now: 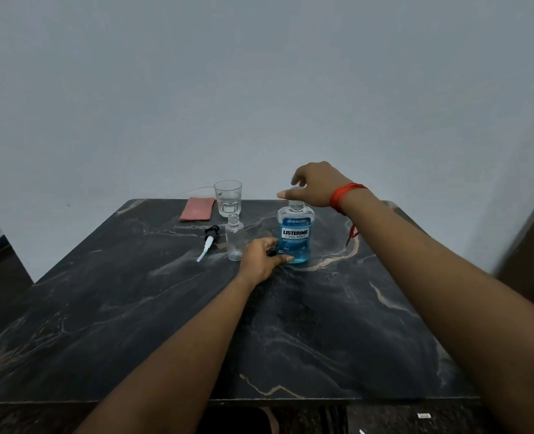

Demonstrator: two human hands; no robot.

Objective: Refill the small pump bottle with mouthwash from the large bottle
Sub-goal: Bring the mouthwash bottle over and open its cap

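Observation:
The large mouthwash bottle (295, 238), blue liquid with a Listerine label, stands upright at the table's middle back. My left hand (264, 258) grips its base from the left, thumb across the front. My right hand (315, 184) hovers just above the bottle's clear top (296, 204), thumb stretched out and fingers loosely bent, with nothing visible in them. The small clear bottle (235, 242) stands empty and uncapped right beside my left hand. Its black-and-white pump (208, 242) lies flat on the table to the left of it.
A drinking glass (228, 198) with a little clear liquid stands behind the small bottle. A red cloth (197, 208) lies at the back edge of the dark marble table (134, 308). A grey wall rises behind.

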